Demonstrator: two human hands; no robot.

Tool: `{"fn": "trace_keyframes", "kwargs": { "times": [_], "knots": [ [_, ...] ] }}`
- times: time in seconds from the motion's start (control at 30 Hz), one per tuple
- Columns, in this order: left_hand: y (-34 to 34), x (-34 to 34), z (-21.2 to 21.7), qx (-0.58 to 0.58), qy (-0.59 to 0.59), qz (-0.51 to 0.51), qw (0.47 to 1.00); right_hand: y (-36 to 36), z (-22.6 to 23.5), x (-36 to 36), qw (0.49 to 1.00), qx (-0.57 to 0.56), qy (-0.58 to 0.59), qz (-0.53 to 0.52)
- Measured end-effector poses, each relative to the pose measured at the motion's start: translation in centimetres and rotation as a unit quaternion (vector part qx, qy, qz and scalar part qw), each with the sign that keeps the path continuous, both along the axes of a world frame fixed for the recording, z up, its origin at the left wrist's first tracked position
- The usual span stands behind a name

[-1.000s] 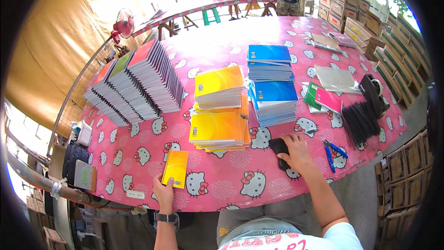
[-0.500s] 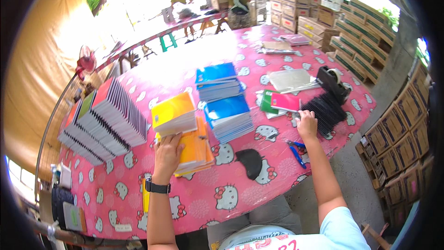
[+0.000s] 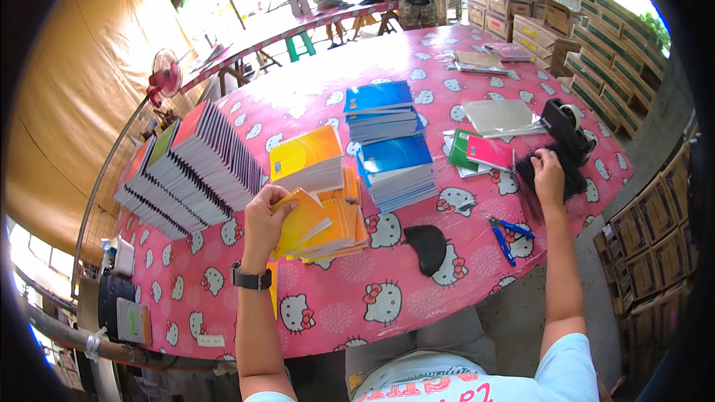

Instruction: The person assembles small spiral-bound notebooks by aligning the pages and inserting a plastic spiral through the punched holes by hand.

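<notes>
My left hand [image 3: 265, 212], with a dark watch on its wrist, grips a yellow notebook [image 3: 299, 216] by its left edge. The notebook is tilted up over a stack of loose orange-yellow notebooks [image 3: 342, 227]. Behind these stands a stack of yellow notebooks [image 3: 307, 155]. My right hand [image 3: 549, 173] is closed at the pile of black spiral binding coils [image 3: 572, 181], its fingers pinched on a coil; how many it holds is unclear. Blue-handled pliers [image 3: 503, 242] lie just nearer to me.
Spiral-bound notebooks [image 3: 201, 167] stand in tall stacks at left; blue notebooks [image 3: 395, 167] are stacked mid-table. A pink notebook [image 3: 490, 152], a green one [image 3: 460, 150], a black tape dispenser [image 3: 566, 130] and a black cloth piece [image 3: 426, 249] lie around. Cartons [image 3: 611, 67] rise at right.
My left hand has gone from lying on the orange-yellow stack to lifting a yellow notebook. My right hand has reached farther into the coils. The whole view has shifted slightly.
</notes>
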State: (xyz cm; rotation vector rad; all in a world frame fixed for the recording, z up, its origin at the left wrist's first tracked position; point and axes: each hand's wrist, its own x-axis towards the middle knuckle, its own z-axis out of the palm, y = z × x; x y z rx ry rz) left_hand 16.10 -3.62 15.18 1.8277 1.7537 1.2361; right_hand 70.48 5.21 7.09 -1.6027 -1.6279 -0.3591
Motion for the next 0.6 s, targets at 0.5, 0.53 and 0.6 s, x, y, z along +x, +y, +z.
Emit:
{"fn": "trace_keyframes", "kwargs": {
  "times": [0.5,0.53,0.6],
  "knots": [
    [-11.1,13.2,-6.3,0.071,0.283,-0.222,0.930,-15.1,0.6,-18.5,0.887,-0.272,0.192,0.318],
    [-10.6,12.0,-5.6,0.061,0.244,-0.204,0.946,-15.1,0.6,-18.6,0.884,-0.275,0.210,0.315],
    [-8.9,8.6,-3.3,0.038,0.124,-0.141,0.982,-15.1,1.1,-18.4,0.878,-0.279,0.245,0.302]
  ]
}}
